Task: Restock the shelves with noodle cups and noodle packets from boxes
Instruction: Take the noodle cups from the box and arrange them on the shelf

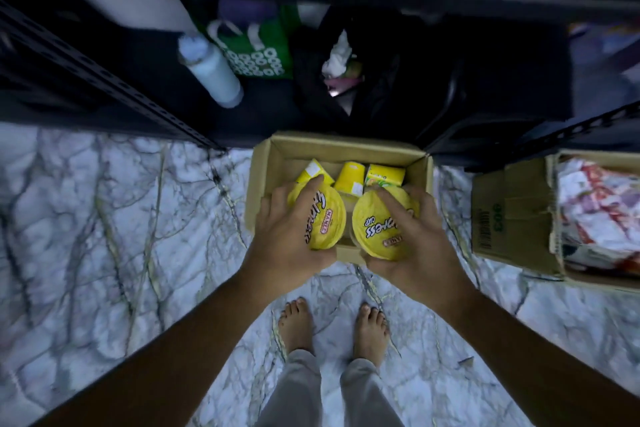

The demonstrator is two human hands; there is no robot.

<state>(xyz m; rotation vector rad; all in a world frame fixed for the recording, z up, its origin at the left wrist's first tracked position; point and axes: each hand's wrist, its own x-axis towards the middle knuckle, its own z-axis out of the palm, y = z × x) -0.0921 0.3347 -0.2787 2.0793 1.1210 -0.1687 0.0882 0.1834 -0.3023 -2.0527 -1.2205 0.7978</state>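
Note:
I look straight down at an open cardboard box point(266, 166) on the marble floor, with several yellow noodle cups lying inside it point(353, 177). My left hand point(284, 236) grips one yellow noodle cup point(329, 218) by its lid, held over the box's near edge. My right hand point(419, 239) grips a second yellow noodle cup point(377, 236) beside it. Both lids face up at me. A second cardboard box point(512, 215) at the right holds red and white noodle packets point(595, 211).
A dark metal shelf unit point(104, 80) stands behind the boxes. Its bottom level holds a white bottle point(211, 71), a green bag point(256, 48) and a black bag point(388, 80). My bare feet point(298, 326) stand on the marble floor point(104, 236) just behind the box.

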